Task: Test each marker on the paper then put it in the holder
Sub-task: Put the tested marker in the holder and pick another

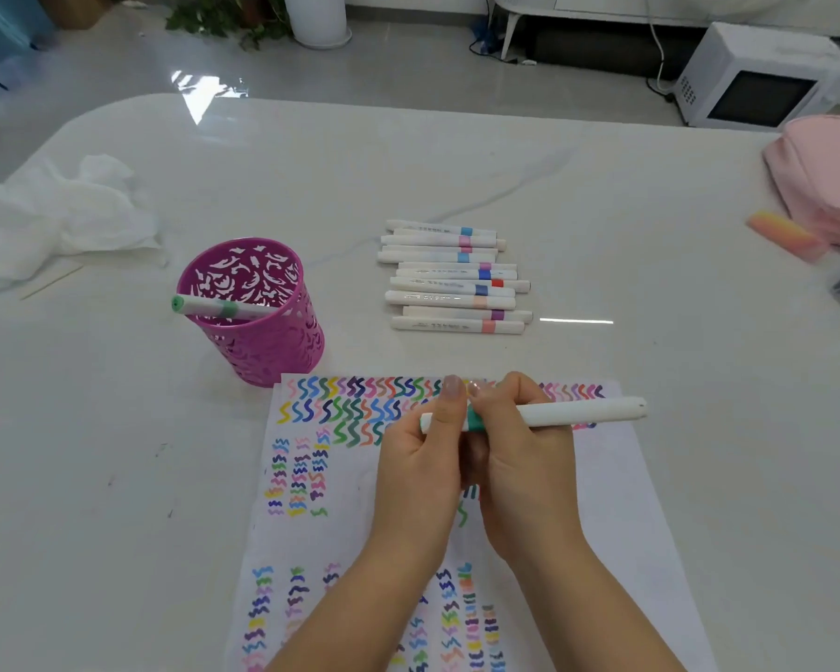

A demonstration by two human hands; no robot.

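Both hands hold one white marker with a teal band (pixel 583 413) level above the paper (pixel 612 502). My left hand (pixel 420 463) grips its capped left end. My right hand (pixel 520 458) grips the barrel just right of the band. The cap is on. The paper is covered with coloured squiggles. A pink cut-out holder (pixel 263 341) stands left of the paper's top edge, with a green-banded marker (pixel 214 307) leaning in it. A pile of several white markers (pixel 452 278) lies beyond the paper.
A crumpled white tissue (pixel 64 220) lies at the far left of the white table (pixel 699 308). A pink bag (pixel 825 177) and an orange-pink block (pixel 784 233) sit at the right edge. A microwave (pixel 757 84) stands on the floor behind.
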